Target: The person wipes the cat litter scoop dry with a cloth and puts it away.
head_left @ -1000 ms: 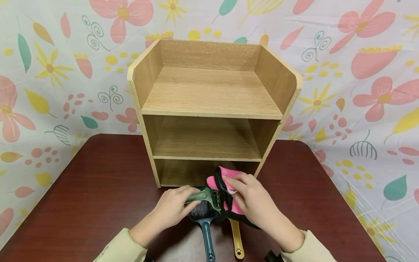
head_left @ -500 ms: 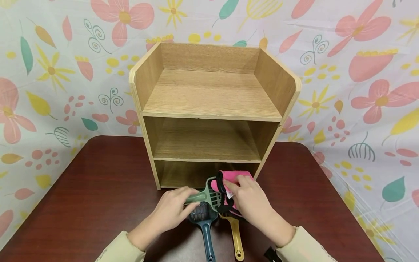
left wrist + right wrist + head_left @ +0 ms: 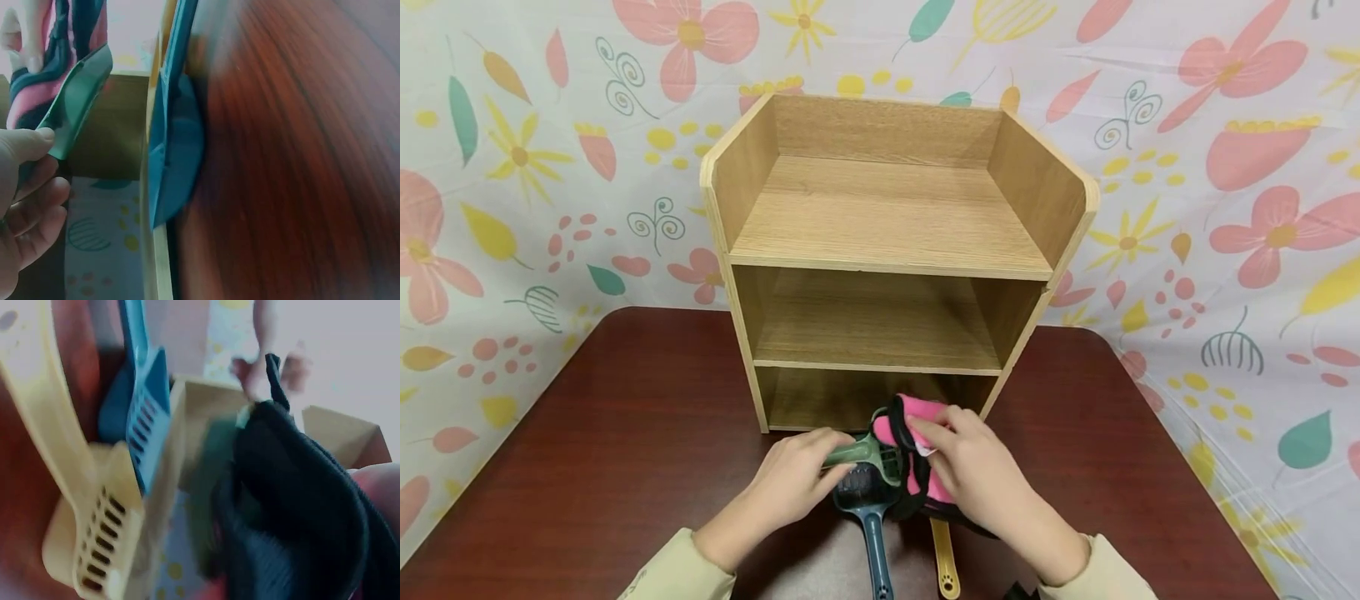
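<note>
My left hand grips the handle of a small green slotted scoop, like a litter scoop. The scoop's head points right, towards a pink cloth item with black edging. My right hand pinches this cloth, whose exact kind I cannot tell. Part of the green scoop's head is hidden by the cloth; whether they touch is unclear. In the right wrist view the dark cloth edge fills the foreground, with the green scoop blurred behind it. The left wrist view shows the thumb and fingers on the green scoop.
On the dark red table lie a blue slotted scoop and a yellow slotted scoop, handles towards me. A wooden shelf unit with several levels stands behind the hands. A floral cloth hangs behind the table.
The pink cloth has shifted left and lower with my right hand since half a second ago, covering more of the green and yellow scoops' heads. My left hand has barely moved.
</note>
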`<state>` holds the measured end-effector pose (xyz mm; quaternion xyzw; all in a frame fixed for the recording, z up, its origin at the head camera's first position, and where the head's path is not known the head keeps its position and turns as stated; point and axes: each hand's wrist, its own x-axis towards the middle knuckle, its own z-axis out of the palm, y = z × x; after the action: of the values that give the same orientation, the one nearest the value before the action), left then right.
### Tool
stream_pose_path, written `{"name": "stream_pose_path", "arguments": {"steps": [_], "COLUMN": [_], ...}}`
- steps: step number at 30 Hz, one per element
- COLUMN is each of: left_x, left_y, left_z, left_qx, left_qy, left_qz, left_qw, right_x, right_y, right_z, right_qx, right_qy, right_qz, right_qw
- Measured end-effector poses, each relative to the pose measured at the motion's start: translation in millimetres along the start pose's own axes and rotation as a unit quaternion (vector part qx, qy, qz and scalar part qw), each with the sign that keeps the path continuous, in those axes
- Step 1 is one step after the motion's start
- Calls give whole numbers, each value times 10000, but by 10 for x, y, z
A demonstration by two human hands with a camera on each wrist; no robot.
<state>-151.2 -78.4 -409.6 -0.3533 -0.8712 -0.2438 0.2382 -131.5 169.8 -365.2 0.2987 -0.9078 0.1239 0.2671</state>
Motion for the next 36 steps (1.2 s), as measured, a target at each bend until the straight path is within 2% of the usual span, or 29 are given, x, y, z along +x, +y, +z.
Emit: {"name": "stream_pose_path", "arguments": {"steps": [4, 7, 15, 21, 25, 29, 32, 36], "left_x": [26, 32, 32, 2, 2, 26, 45, 51], "left_y": [29, 42, 49, 23, 10, 26, 42, 43], "left_z": [15, 10, -23, -21, -21, -11, 1, 3], "left_qx": [-47, -86, -41, 25, 52, 79, 27, -68], "left_qy": [269, 393, 499, 377, 317, 317, 343, 463], "left_qz": [93, 147, 260, 40, -97, -98, -47, 64], "left_qw": [9996, 9991, 9984, 9993, 9994, 9994, 9994, 9989], "right_x": [-30, -51, -59, -92, -80, -66, -66, -85], "right_y": [-63, -57, 67, 149, 125, 27, -47, -73], "right_z": [99, 151, 152, 83, 10, -6, 22, 66], "right_qx": [-218, -519, -942, -1157, -1064, -735, -707, -901], "right_qy": [26, 124, -47, 66, 168, 209, 86, -163], "right_qz": [-414, -554, -443, -231, -145, -377, -634, -758], "right_qw": [9989, 9970, 9946, 9930, 9941, 9964, 9954, 9929]}}
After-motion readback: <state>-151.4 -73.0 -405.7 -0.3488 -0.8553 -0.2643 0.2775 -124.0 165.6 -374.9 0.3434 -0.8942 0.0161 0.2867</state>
